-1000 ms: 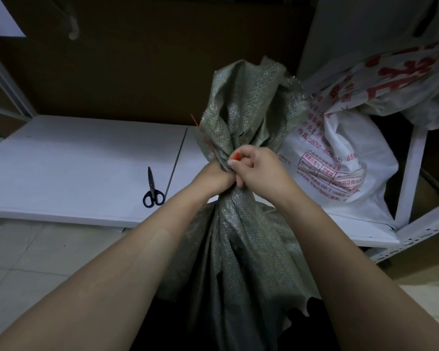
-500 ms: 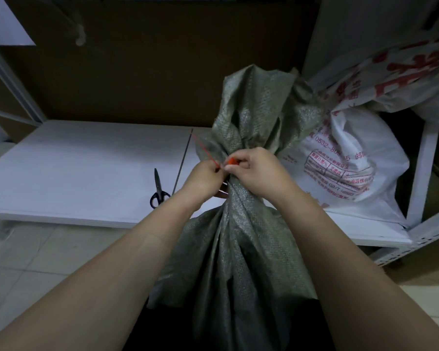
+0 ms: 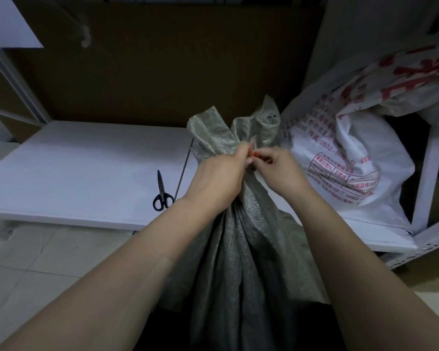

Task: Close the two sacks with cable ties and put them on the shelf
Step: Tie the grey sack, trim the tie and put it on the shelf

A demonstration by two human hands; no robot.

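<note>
Centre frame, the left hand grips the gathered neck of the green woven sack, which stands in front of the white shelf. The right hand pinches the orange cable tie right at that neck. It's the cinching step, by the look of it. Next call: pull the tail tight, then lift the sack up beside the white printed sack at right. Scissors wait left of centre.

One wide-angle camera, worn on the head, faces forward and down, close above the left hand and right hand. The shelf lies ahead, the floor below.
</note>
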